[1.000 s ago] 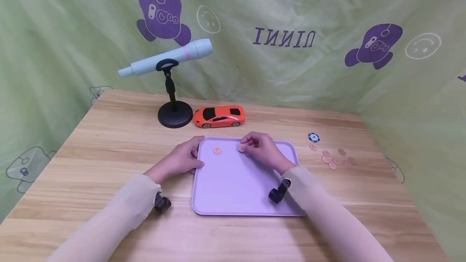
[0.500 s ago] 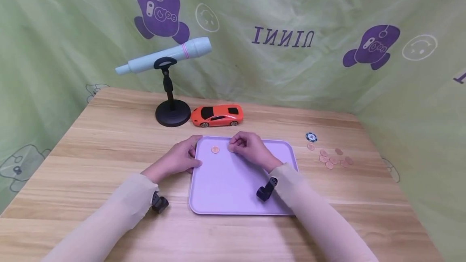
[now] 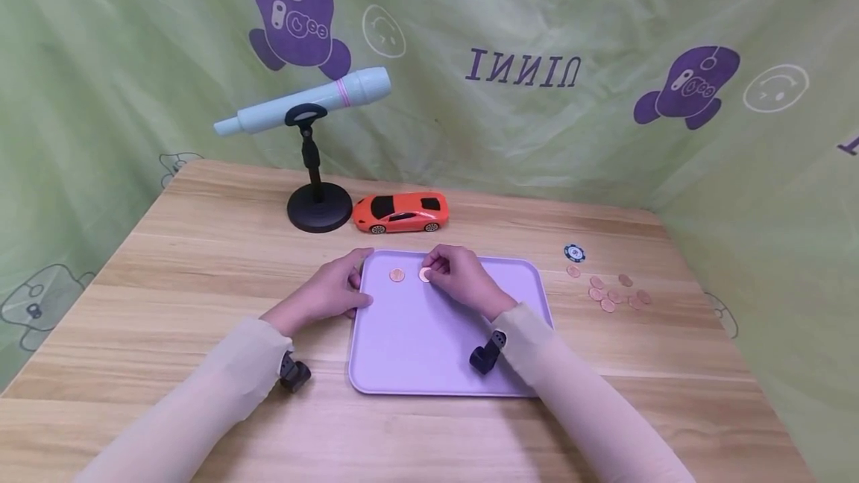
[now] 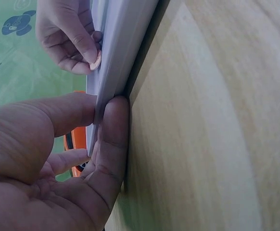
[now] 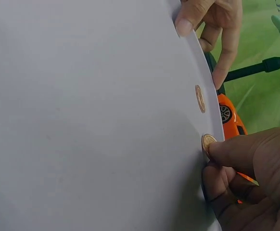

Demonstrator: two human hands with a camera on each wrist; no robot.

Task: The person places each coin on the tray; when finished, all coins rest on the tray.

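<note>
A lilac rectangular tray (image 3: 436, 349) lies on the wooden table. My left hand (image 3: 332, 289) grips its left rim near the far corner; the left wrist view shows the thumb over the edge and fingers (image 4: 115, 120) against the outer side, low by the table. Inside the tray, near the far rim, lies one copper coin (image 3: 397, 275). Just right of it, a second copper coin (image 5: 208, 143) is pinched by my right hand (image 3: 461, 282), close over the tray floor. The right thumb covers part of that coin.
Several copper coins (image 3: 607, 305) lie scattered on the table right of the tray, near a blue-and-white poker chip (image 3: 574, 253). Behind the tray stand an orange toy car (image 3: 403, 213) and a light-blue microphone (image 3: 288, 112) on a black stand (image 3: 319, 209). A green printed curtain (image 3: 510, 140) hangs behind.
My right hand has moved a little left with its coin, nearer the coin lying in the tray. More of the held coin's face shows now. The left hand keeps its place on the rim.
</note>
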